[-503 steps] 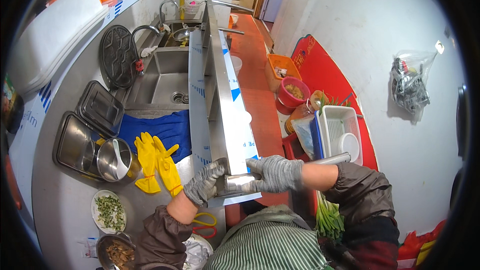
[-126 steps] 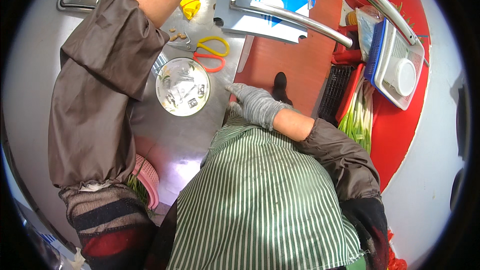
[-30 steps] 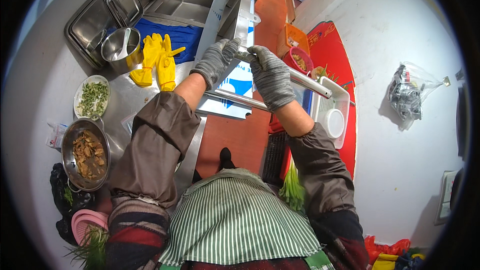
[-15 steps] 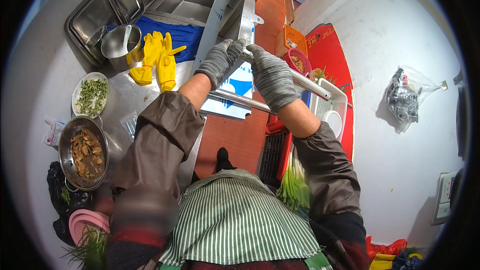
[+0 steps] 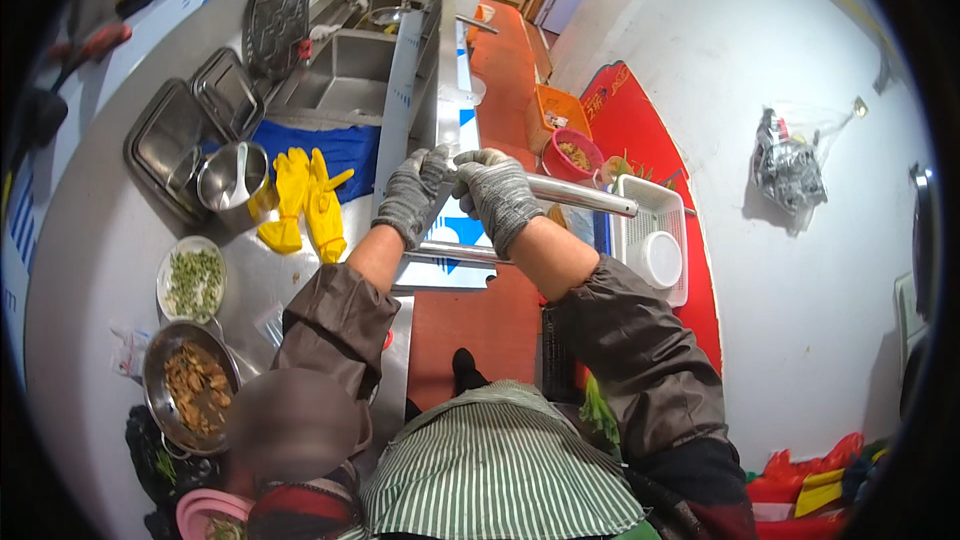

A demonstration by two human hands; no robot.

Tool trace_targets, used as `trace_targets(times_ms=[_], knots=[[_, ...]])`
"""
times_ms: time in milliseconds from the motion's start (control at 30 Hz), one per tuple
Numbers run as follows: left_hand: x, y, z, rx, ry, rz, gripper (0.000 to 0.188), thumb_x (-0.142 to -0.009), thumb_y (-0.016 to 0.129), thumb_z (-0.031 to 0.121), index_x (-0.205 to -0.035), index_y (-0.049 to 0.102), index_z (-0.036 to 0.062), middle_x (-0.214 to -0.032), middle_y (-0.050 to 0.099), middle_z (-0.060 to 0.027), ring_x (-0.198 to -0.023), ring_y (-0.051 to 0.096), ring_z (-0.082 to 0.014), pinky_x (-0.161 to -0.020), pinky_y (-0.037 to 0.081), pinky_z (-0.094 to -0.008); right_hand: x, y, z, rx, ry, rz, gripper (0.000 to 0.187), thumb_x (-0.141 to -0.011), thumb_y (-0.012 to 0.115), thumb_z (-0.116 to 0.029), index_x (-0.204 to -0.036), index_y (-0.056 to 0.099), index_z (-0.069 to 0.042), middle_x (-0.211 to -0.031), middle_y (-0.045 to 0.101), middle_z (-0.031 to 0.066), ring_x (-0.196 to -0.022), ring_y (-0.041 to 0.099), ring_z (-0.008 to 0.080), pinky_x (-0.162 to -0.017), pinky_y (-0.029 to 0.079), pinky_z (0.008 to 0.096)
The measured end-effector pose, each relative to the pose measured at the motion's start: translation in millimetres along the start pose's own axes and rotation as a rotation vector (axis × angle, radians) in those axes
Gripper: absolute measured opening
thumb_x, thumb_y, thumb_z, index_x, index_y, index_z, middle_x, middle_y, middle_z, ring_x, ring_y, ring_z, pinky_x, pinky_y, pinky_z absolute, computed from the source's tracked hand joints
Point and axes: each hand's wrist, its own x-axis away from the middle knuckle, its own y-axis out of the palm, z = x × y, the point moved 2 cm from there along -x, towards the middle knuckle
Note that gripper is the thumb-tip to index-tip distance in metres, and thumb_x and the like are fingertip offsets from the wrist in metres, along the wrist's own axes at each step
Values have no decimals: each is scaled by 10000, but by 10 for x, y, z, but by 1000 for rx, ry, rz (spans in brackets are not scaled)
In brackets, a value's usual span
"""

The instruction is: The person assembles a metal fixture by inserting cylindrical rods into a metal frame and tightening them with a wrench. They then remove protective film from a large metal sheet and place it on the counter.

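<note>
Both my hands wear grey knit gloves and meet at the corner of a stainless steel panel [image 5: 435, 90], which is part of a frame with tubular legs. My left hand [image 5: 413, 195] is closed on the panel's edge. Beside it, my right hand [image 5: 495, 198] is curled around the inner end of a round metal tube [image 5: 590, 197] that sticks out to the right. The gloves hide the joint between tube and panel. A second metal tube [image 5: 460, 252] runs below my hands, by white-and-blue protective film [image 5: 450, 275].
On the steel counter at left lie yellow rubber gloves [image 5: 292, 202], a steel pot [image 5: 222, 187], a plate of chopped greens [image 5: 193, 278] and a pan of cooked meat [image 5: 196, 388]. A sink [image 5: 345, 70] is behind. At right stand a white basket [image 5: 652, 202] and a pink bowl [image 5: 573, 154].
The view has shifted, bringing more of the far sink and left wall into sight. My right hand's fingers have curled in closer to the panel corner; my left hand stays on the panel.
</note>
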Motion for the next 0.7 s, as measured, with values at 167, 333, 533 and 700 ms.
trace_targets(times_ms=[167,333,533,700], knots=[[-78,30,-50,265,-131,-115,463,-925,468,493,-916,591,47,-771,600,-90,-707,531,-193,-706,450,-332,55,-2,80,-336,105,-185,193,-933,491,-115,-1067,537,16,-741,598,61,-537,569,140,-480,493,253],[-75,-38,-111,466,-109,-358,410,-906,538,475,-984,569,73,-808,560,-1,-741,481,-99,-693,438,-257,71,-16,72,-468,80,-301,194,-951,475,-124,-1068,517,25,-752,596,74,-558,582,148,-500,514,271],[-104,-77,-148,361,-114,-451,434,-897,557,474,-1098,522,90,-897,561,-9,-803,508,-114,-730,447,-266,131,-68,75,-233,-107,-241,247,-949,503,-186,-1062,509,34,-721,589,77,-537,572,130,-470,489,269],[-105,-63,-219,362,-25,-348,323,-923,550,364,-1099,531,94,-931,588,-45,-860,527,-129,-768,453,-298,152,-59,68,404,-635,-73,205,-907,553,-225,-956,581,-28,-729,614,145,-615,608,270,-577,501,365]])
